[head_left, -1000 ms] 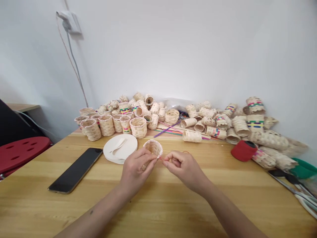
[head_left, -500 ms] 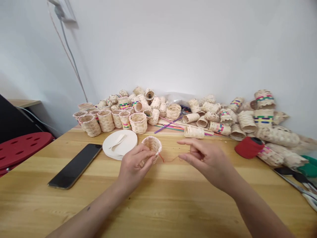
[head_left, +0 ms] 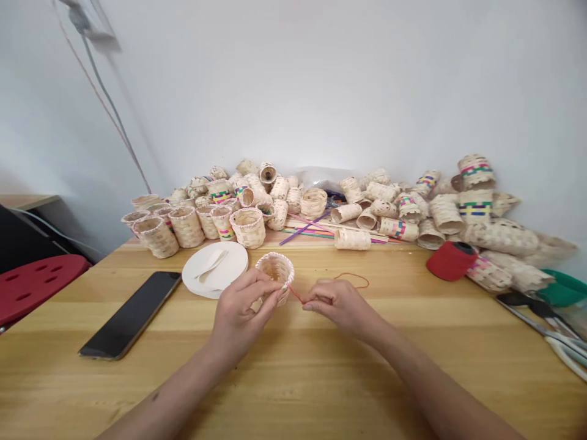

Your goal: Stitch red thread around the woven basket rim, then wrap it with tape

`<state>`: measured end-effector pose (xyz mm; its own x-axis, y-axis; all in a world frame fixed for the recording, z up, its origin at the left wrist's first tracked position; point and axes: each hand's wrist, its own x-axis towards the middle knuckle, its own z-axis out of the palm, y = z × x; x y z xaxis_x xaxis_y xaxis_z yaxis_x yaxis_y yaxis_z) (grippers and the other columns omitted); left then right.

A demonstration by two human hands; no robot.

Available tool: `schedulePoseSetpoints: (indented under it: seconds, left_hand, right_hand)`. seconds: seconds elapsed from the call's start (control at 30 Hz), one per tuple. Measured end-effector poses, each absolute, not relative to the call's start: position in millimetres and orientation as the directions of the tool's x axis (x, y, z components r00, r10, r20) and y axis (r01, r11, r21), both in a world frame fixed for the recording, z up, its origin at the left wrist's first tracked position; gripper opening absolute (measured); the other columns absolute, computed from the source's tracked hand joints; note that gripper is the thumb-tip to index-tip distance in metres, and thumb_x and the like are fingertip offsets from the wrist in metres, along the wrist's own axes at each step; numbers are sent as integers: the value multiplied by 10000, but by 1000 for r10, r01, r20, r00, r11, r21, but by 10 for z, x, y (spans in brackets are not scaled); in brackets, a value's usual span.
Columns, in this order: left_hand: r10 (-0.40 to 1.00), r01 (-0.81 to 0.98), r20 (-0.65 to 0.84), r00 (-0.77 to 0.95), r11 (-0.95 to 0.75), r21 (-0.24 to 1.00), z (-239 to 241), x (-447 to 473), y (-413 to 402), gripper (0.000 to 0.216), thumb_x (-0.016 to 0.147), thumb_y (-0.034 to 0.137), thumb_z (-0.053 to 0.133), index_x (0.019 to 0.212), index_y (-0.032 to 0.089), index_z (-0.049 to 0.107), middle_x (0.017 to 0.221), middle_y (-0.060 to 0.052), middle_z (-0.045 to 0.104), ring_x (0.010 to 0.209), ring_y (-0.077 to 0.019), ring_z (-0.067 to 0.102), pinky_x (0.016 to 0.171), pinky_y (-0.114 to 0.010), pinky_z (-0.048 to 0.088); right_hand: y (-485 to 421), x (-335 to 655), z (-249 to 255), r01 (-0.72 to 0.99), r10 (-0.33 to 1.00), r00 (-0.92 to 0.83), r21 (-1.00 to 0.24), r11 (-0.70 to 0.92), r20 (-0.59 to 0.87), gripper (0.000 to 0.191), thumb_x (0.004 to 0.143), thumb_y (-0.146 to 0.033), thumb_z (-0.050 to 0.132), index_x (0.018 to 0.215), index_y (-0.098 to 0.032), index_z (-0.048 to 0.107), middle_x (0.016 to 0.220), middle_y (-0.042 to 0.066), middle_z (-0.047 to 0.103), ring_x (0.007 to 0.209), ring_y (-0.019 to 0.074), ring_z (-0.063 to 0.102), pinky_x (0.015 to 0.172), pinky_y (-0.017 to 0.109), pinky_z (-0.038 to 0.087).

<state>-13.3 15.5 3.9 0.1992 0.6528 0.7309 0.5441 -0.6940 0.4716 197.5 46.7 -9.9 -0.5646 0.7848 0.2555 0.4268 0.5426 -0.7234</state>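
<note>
My left hand [head_left: 247, 305] pinches the near right side of a small woven basket [head_left: 276, 266] at its rim, which is bound in pink and white. The basket stands upright with its mouth towards me, and the fingers hide part of its front. From the rim a red thread [head_left: 296, 294] runs to the right. My right hand [head_left: 337, 304] is closed, with thumb and forefinger pinching that thread close to the basket. A loop of the thread lies on the table behind the right hand.
Several finished baskets [head_left: 186, 227] stand at the back left, and many unrimmed woven tubes [head_left: 353, 239] lie along the wall. White discs [head_left: 229, 263] and a phone [head_left: 132, 315] lie left. A red cap-like item [head_left: 452, 261] and scissors [head_left: 566, 354] are on the right.
My right hand has moved left and closed its fingers on the thread near the basket rim. The left hand still holds the basket. The whole view has shifted slightly.
</note>
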Motion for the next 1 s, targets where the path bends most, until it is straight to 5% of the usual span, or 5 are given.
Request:
schedulePoseSetpoints:
  seconds: [0.3,0.6,0.77,0.87,1.0]
  left_hand:
    - [530,739,795,293,-653,163,-30,-198,219,127,851,132,556,872,153,679,757,-39,608,678,-127,551,590,-227,417]
    - [575,841,723,383,-541,-15,-58,-210,274,211,880,142,476,815,182,672,716,-32,614,643,-137,515,560,-236,370]
    - [604,805,710,362,-586,88,-45,-197,266,193,873,151,499,820,183,682,740,-35,622,663,-129,535,578,-227,385]
    - [648,705,701,297,-644,297,-10,-179,239,150,848,154,544,835,172,693,752,-41,624,676,-127,561,590,-219,414]
    - [785,453,583,209,-606,654,52,-128,188,105,807,165,606,790,162,709,722,-40,640,605,-117,556,511,-202,406]
  right_hand:
    - [225,2043,232,268,794,-483,-802,534,369,270,884,-372,558,728,-167,637,605,-27,473,544,92,399,512,219,298]
    - [-40,2270,472,-213,595,-476,-741,637,648,82,885,-306,595,831,-265,641,585,-20,519,529,111,440,499,249,341]
    - [-92,2424,603,-230,603,-383,-704,671,700,106,873,-363,604,801,-300,650,520,-27,472,465,110,426,436,248,359]
    - [-13,2460,660,-228,615,-271,-670,707,741,214,859,-400,613,687,-274,611,481,-40,369,429,104,354,406,238,336]
    - [256,2602,658,247,622,65,-617,748,780,189,849,-394,599,718,-259,606,563,-22,440,495,124,406,470,268,355]
